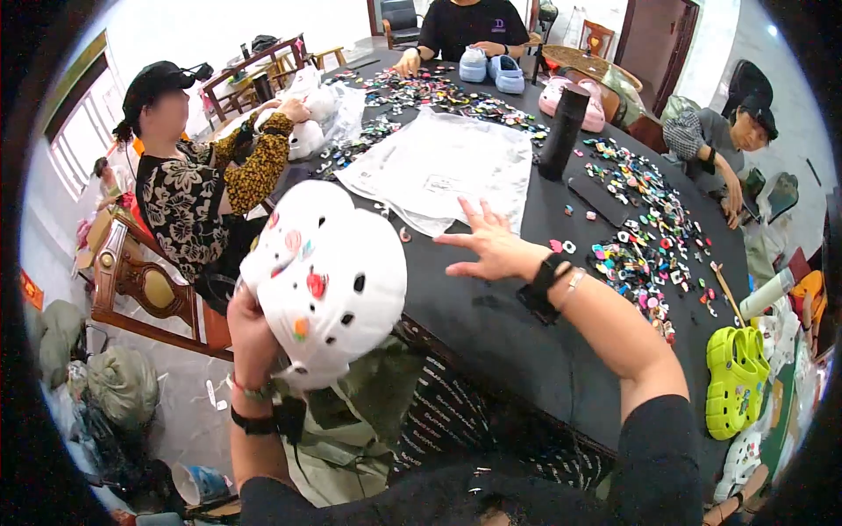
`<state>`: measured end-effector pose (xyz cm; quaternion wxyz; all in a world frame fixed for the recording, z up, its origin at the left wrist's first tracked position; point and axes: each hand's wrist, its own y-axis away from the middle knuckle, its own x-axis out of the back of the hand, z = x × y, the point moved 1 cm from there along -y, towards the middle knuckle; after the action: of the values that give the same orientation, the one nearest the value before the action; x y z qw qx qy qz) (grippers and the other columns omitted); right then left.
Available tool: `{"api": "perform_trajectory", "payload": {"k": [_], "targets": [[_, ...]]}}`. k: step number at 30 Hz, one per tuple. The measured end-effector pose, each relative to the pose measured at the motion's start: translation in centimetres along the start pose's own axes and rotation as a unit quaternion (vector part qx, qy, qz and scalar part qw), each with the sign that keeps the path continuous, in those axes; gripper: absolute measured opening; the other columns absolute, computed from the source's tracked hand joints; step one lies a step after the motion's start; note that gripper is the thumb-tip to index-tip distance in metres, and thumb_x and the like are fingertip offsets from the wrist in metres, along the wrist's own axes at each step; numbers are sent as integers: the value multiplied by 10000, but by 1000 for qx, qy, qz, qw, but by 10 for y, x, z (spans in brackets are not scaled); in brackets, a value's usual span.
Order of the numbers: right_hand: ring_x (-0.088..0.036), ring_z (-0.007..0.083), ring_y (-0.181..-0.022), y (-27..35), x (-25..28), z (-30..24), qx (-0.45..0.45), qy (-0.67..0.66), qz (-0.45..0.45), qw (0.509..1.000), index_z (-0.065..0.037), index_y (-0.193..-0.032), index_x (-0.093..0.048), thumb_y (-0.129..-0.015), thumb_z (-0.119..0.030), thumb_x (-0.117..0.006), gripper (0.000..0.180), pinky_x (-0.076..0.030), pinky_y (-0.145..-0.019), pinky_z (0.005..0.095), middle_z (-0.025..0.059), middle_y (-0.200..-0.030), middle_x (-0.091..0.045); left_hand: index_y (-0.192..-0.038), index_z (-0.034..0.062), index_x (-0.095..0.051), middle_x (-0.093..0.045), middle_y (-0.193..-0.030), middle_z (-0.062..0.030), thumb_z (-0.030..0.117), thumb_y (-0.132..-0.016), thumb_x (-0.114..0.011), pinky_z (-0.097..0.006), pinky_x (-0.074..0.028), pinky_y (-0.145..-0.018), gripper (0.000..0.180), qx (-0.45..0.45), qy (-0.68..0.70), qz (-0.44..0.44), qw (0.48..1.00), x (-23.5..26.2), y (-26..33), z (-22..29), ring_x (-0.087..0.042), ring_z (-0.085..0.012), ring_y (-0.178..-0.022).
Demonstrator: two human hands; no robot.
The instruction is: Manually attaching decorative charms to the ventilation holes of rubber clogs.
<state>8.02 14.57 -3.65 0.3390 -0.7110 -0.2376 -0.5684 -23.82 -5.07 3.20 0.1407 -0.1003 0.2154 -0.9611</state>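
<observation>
My left hand (249,329) is closed around a pair of white foam clogs (373,263), raised at the near left edge of the black table (491,329). Small coloured charms, among them a red one (316,285) and an orange one (301,328), sit in some of the clogs' holes; other holes are bare. With fingers spread and nothing in it, my right hand (493,248) hovers over or rests on the tabletop, beside the near edge of a flat white plastic bag (438,167). Whether it touches the table I cannot tell.
Loose charms (649,210) lie scattered right and far. A black cylinder (564,131) stands beyond my right hand. Lime-green clogs (735,377) lie at the right edge, pale blue clogs (474,66) at the far side. Co-workers sit left, far and right; a wooden chair (145,285) stands left.
</observation>
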Motion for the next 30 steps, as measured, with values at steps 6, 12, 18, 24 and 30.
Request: {"api": "perform_trajectory", "payload": {"k": [6,12,18,24,30], "targets": [[-65,577,-1428,-63,-35,6,-94,-73,-127,985,-365,-1396,-522,-847,-714,-537,651,-174,-1110,676,238,-1597,-142,-1116,-56,-675,-686,-1123,-91,-6,-808,-725,-286,-515,-870,316,53,-53,7,997,13,40,-18,-656,-156,-984],[-153,328,-1490,-42,-50,16,-104,-54,-53,992,-65,-1451,-409,-983,-514,-452,650,-230,-1106,648,145,-1587,-234,-1045,-58,-703,-677,-1120,-105,10,-794,-734,-297,-500,-869,262,35,-84,0,996,0,43,-26,-643,-167,-1005],[-312,367,-1427,61,28,26,-12,11,167,986,51,-1405,-401,-987,-262,-549,543,-321,-1099,491,190,-1541,-314,-994,-21,-724,-710,-1031,-166,-8,-730,-723,-350,-485,-880,264,-90,-199,-96,971,-47,37,6,-656,-289,-1015],[-222,309,-1476,187,153,15,-28,46,301,952,-23,-1518,-281,-1019,-286,-480,598,-186,-1196,397,173,-1573,-278,-976,1,-729,-709,-1054,-180,-23,-690,-710,-402,-463,-932,287,-161,-246,-188,937,-81,37,35,-649,-357,-1033],[-268,313,-1457,311,247,-41,-245,264,382,851,4,-1473,-357,-1031,-330,-464,564,-224,-1183,386,208,-1544,-317,-982,-4,-725,-708,-1048,-176,-15,-705,-727,-396,-465,-931,277,-190,-182,-288,921,-76,2,37,-651,-349,-1038]]}}
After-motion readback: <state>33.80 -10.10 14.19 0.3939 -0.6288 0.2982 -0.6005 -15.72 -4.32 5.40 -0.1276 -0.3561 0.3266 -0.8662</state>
